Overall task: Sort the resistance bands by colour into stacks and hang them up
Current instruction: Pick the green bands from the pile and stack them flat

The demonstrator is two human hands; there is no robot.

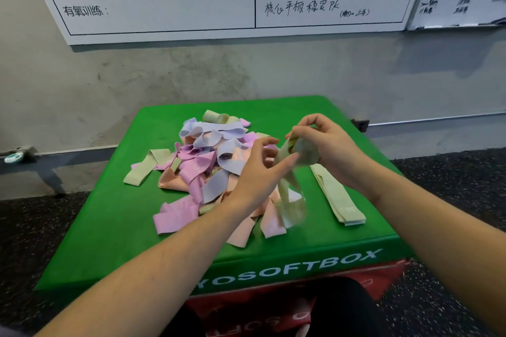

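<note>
Both hands were up over the green soft box [115,227], sharing 1 pale green band [291,200]. The right hand [325,145] had its fingers curled round the bunched top of it. The left hand [260,169] pinched the same band just beside, thumb against loosely bent fingers. The band's hanging loop was blurred. Flat on the box to the right lay a stack of green bands [338,197]. Behind the hands sat a mixed pile [202,161] of pink, lilac, peach and green bands, partly hidden by the left wrist. A whiteboard [164,8] hung on the wall, its top cut off.
</note>
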